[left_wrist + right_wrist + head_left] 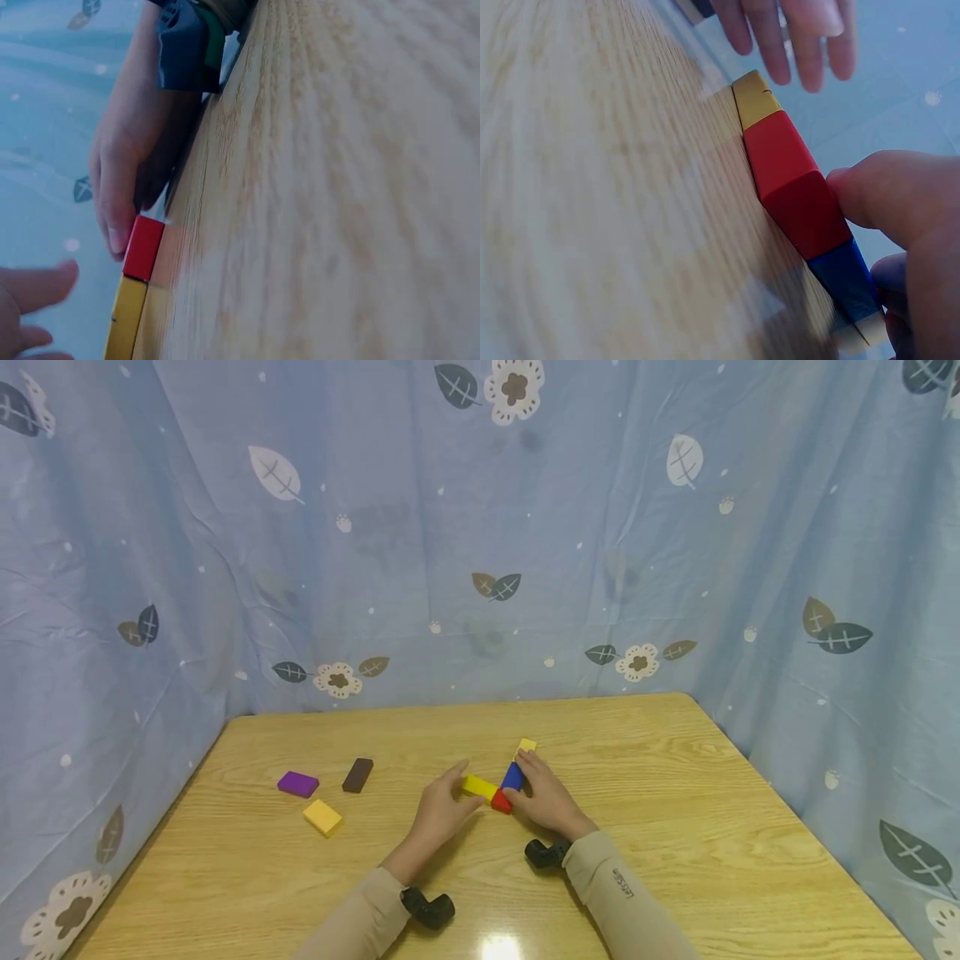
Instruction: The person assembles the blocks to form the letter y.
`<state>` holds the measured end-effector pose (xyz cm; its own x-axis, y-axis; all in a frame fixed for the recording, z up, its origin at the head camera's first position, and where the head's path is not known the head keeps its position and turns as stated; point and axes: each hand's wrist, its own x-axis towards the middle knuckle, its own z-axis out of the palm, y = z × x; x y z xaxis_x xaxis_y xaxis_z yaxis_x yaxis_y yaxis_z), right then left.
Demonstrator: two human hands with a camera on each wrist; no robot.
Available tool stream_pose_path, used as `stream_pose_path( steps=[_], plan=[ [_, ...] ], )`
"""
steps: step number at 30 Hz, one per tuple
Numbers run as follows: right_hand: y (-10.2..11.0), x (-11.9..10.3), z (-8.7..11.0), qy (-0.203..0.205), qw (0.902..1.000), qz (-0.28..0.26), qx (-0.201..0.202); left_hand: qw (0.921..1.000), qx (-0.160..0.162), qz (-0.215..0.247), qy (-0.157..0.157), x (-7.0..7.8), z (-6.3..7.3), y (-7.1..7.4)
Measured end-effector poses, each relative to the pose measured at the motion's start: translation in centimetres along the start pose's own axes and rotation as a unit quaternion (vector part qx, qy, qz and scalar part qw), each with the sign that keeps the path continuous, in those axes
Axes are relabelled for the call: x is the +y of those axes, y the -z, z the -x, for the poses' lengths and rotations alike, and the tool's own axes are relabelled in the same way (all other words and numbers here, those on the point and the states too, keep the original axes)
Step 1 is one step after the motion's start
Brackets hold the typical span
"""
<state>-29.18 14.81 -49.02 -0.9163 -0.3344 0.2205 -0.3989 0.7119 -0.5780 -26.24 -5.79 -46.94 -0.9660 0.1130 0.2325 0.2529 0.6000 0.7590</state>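
Note:
A row of blocks bends at a red block [501, 802]. From it a yellow block [478, 787] runs left, and a blue block [512, 777] runs back to a pale yellow block [528, 745]. My right hand [549, 797] spans the blue block, thumb at its red end and fingers at its far end. In the right wrist view, the thumb [862, 191] meets the red block's upper edge. My left hand [441, 810] surrounds the yellow block loosely, thumb and fingers spread. Its fingers [780, 45] show a gap from the yellow block.
To the left on the wooden table [675, 827] lie a purple block [298, 784], a dark brown block [357, 775] and an orange-yellow block [323, 817]. A patterned blue curtain [420, 543] hangs behind the table and along both sides.

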Motion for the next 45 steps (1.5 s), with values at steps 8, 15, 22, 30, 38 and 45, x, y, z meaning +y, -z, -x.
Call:
stream_pose_path(
  steps=[8, 15, 22, 30, 38, 45],
  plan=[
    [-0.2, 0.2, -0.1, -0.001, 1.0, 0.0, 0.003, 0.9974, -0.023, 0.062, -0.027, -0.8, -0.2, 0.7],
    [-0.1, 0.2, -0.1, 0.0, 1.0, -0.006, 0.001, 0.993, -0.04, 0.11, -0.014, -1.6, -0.3, 2.1],
    [0.2, 0.0, -0.1, 0.002, 1.0, -0.001, -0.003, 0.9909, -0.032, 0.131, -0.005, -2.6, -0.3, 4.2],
    [0.1, 0.1, 0.0, 0.004, 1.0, -0.004, -0.005, 0.9936, -0.018, 0.111, 0.012, -4.8, 0.4, 7.3],
    [0.1, 0.0, -0.1, 0.001, 1.0, -0.003, -0.006, 0.9963, -0.001, 0.084, 0.017, -6.5, 2.4, 10.5],
    [0.1, 0.2, -0.1, -0.001, 0.9999, 0.001, -0.01, 0.9974, 0.013, 0.066, 0.025, -7.1, 4.0, 13.0]
  ],
)
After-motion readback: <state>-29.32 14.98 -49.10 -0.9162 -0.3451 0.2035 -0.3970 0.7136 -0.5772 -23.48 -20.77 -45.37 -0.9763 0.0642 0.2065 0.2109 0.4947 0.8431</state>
